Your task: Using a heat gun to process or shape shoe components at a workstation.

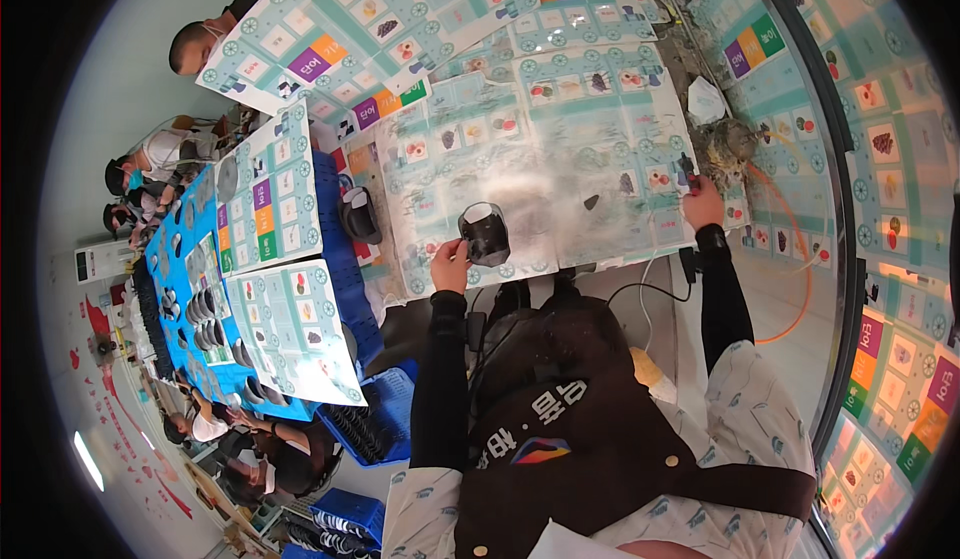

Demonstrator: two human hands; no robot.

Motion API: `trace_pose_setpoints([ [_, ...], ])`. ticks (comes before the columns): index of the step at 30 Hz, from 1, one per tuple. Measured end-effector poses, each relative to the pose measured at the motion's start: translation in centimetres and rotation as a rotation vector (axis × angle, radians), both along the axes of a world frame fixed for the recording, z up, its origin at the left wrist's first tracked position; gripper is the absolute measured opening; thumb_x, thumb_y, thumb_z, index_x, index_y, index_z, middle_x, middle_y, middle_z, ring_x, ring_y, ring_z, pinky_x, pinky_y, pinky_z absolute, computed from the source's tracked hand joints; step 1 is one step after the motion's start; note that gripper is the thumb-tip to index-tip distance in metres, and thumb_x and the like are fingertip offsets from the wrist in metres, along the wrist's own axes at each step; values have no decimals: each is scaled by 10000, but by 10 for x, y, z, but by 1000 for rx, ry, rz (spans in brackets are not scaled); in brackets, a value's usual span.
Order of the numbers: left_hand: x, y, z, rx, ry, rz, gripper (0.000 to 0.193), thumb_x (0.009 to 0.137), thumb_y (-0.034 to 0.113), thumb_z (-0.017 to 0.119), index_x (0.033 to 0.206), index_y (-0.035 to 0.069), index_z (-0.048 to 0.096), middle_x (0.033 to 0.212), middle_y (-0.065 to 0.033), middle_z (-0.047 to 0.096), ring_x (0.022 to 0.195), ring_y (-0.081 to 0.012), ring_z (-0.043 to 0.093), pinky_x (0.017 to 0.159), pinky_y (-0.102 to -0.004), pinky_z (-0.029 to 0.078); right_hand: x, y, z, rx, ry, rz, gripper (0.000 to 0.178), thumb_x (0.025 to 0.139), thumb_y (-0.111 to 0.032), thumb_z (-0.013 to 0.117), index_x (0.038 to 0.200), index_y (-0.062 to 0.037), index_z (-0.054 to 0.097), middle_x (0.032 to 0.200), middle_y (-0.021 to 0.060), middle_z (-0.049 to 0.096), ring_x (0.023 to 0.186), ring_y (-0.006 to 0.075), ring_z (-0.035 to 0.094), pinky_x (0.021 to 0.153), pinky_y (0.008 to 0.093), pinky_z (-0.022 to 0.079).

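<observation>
My left hand (pixel 450 267) pinches the lower left edge of a glossy black rounded piece (pixel 487 237) with a pale patch at its top. The piece is over the near edge of the printed-sheet-covered worktable (pixel 580 139); whether it touches the surface I cannot tell. At the table's right edge my right hand (pixel 704 205) is closed round a small dark tool (pixel 687 171), whose kind is not clear. A small dark chip (pixel 591 202) lies between the hands. Another black rounded piece (pixel 358 215) sits left of the table's working surface. Grey dust smears the middle of the sheets.
Blue crates (pixel 372 414) stand at the lower left. Beyond is a blue-covered table (pixel 180 259) bearing several dark pieces, with people (pixel 165 154) around it. Printed boards (pixel 360 19) rise at the back. An orange hose (pixel 806 279) and cables (pixel 650 294) hang at the right.
</observation>
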State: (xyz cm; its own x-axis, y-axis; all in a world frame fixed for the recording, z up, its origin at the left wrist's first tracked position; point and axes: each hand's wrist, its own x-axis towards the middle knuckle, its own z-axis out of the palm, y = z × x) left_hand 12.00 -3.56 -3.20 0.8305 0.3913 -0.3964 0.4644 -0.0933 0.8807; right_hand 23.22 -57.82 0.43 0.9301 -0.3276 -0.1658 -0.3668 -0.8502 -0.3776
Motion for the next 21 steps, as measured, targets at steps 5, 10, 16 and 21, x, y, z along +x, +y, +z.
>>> trace_pose_setpoints([
  [5,10,10,-12,-23,58,-36,264,948,162,692,1115,-43,679,1003,-120,708,849,-173,700,689,-312,631,-28,97,112,845,126,8,325,856,-194,743,1142,-57,666,842,138,677,759,192,648,718,367,520],
  [10,21,22,-30,-8,161,-139,310,962,178,677,1191,-30,647,998,-114,704,871,-185,703,712,-307,619,-42,219,143,761,163,492,341,792,-141,696,1117,-39,667,831,201,678,768,329,669,730,404,522],
  [16,28,27,-28,-368,132,-82,358,994,163,625,1308,-5,588,1110,-121,683,967,-209,697,822,-328,595,-26,310,118,401,344,598,375,755,-181,567,1091,-82,701,908,247,674,910,462,620,806,504,507],
  [21,23,28,-32,-369,96,-75,350,985,139,623,1310,12,597,1128,-125,679,960,-206,698,807,-319,596,-17,325,102,342,318,645,316,759,-185,578,1029,-78,700,887,234,680,889,455,629,798,520,503],
])
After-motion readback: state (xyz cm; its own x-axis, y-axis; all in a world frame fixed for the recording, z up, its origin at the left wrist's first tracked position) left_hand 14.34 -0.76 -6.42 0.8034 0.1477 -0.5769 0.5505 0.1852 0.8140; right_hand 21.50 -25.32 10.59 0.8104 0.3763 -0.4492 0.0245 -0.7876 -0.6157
